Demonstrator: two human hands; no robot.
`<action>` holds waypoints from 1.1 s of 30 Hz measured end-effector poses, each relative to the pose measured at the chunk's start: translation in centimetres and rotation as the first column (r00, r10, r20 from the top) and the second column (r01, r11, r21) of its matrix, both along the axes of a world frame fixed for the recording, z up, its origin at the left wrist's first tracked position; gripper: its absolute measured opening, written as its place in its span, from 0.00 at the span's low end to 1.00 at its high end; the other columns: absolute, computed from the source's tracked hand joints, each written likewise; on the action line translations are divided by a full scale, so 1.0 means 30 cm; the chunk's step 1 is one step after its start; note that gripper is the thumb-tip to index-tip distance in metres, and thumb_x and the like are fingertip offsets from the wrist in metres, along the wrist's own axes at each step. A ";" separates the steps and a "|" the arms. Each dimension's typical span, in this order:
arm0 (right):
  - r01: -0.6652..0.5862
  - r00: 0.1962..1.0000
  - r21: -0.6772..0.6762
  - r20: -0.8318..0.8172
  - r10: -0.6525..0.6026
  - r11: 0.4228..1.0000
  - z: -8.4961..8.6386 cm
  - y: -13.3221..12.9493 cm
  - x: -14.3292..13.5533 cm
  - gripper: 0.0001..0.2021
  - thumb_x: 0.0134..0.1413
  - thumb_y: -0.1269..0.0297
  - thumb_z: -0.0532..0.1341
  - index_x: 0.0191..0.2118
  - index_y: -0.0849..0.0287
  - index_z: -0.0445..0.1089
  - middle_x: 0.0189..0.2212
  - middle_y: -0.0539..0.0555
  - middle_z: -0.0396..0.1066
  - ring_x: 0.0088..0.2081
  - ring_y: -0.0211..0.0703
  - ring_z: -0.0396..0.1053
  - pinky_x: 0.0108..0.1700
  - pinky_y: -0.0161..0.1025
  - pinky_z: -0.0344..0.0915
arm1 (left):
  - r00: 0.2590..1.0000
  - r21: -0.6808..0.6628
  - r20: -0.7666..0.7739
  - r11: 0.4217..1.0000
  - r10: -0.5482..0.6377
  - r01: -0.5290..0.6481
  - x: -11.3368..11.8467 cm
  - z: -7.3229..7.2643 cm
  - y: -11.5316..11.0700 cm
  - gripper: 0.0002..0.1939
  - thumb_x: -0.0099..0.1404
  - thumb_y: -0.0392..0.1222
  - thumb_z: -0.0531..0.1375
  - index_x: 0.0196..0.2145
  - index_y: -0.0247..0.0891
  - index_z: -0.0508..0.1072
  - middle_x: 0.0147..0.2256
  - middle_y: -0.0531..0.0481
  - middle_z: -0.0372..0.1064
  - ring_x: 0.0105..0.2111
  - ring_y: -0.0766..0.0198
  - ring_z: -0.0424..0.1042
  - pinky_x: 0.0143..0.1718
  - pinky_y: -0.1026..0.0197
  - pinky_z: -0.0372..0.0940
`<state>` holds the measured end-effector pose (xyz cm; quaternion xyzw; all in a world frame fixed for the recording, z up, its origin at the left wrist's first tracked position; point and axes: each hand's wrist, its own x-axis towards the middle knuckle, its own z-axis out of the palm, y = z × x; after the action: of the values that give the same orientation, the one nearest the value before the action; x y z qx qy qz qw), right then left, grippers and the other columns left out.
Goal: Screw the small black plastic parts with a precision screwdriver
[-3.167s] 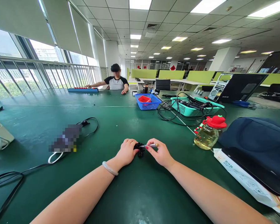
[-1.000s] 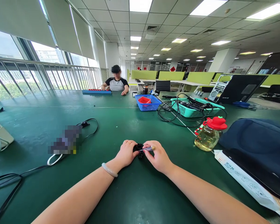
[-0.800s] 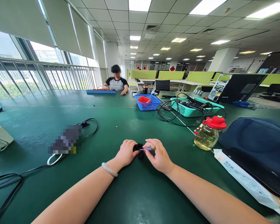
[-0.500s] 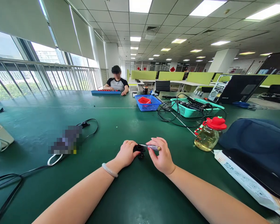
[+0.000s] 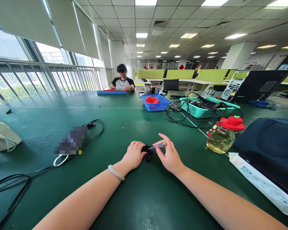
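Black all over, a small part (image 5: 148, 152) sits on the green table (image 5: 144, 198), closer to the near edge than to the far one. The person's left hand (image 5: 134, 155) is closed over its left side, a pale bracelet (image 5: 116, 172) on the wrist. The right hand (image 5: 170, 156) pinches a screwdriver (image 5: 160, 145) by its handle, shaft pointing at the part; whether the tip touches, I can't make out. Toward the surface's right edge stand a red-lidded jar (image 5: 220, 140) and a dark blue bag (image 5: 273, 135). Farther off are a teal basket (image 5: 194, 111) of cables (image 5: 203, 103) and a blue basket (image 5: 156, 107). At the far edge another person (image 5: 121, 83) sits behind a long blue tray (image 5: 111, 92).
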<state>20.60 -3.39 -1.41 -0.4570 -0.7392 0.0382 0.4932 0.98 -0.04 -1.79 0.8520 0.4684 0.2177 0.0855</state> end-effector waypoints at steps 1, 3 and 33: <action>-0.009 1.000 -0.017 -0.013 0.009 1.000 -0.001 0.001 0.001 0.24 0.63 0.65 0.57 0.63 0.54 0.54 0.38 0.54 0.78 0.44 0.49 0.74 0.51 0.54 0.70 | 1.000 -0.002 -0.009 1.000 0.002 -0.002 0.000 0.003 -0.002 0.11 0.67 0.40 0.60 0.47 0.40 0.73 0.50 0.45 0.73 0.54 0.52 0.65 0.59 0.47 0.61; -0.028 0.999 -0.026 -0.030 0.027 0.999 0.000 0.001 0.004 0.24 0.63 0.65 0.57 0.62 0.54 0.55 0.39 0.54 0.78 0.43 0.49 0.75 0.51 0.54 0.70 | 1.000 -0.006 -0.022 1.000 0.001 -0.001 0.001 0.008 -0.005 0.11 0.67 0.40 0.60 0.47 0.39 0.73 0.50 0.44 0.72 0.54 0.52 0.65 0.59 0.47 0.61; 0.014 0.997 0.003 -0.082 -0.013 1.000 -0.003 -0.001 0.019 0.20 0.65 0.60 0.56 0.60 0.53 0.57 0.40 0.55 0.79 0.44 0.50 0.76 0.50 0.53 0.70 | 0.984 0.013 -0.175 0.999 0.043 -0.041 -0.002 0.049 -0.035 0.20 0.72 0.43 0.53 0.60 0.44 0.66 0.49 0.44 0.71 0.52 0.51 0.66 0.55 0.47 0.63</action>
<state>21.18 -3.41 -1.51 -0.4592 -0.7153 0.0522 0.5242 0.91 -1.07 -0.32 0.8581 0.4910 0.1460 0.0352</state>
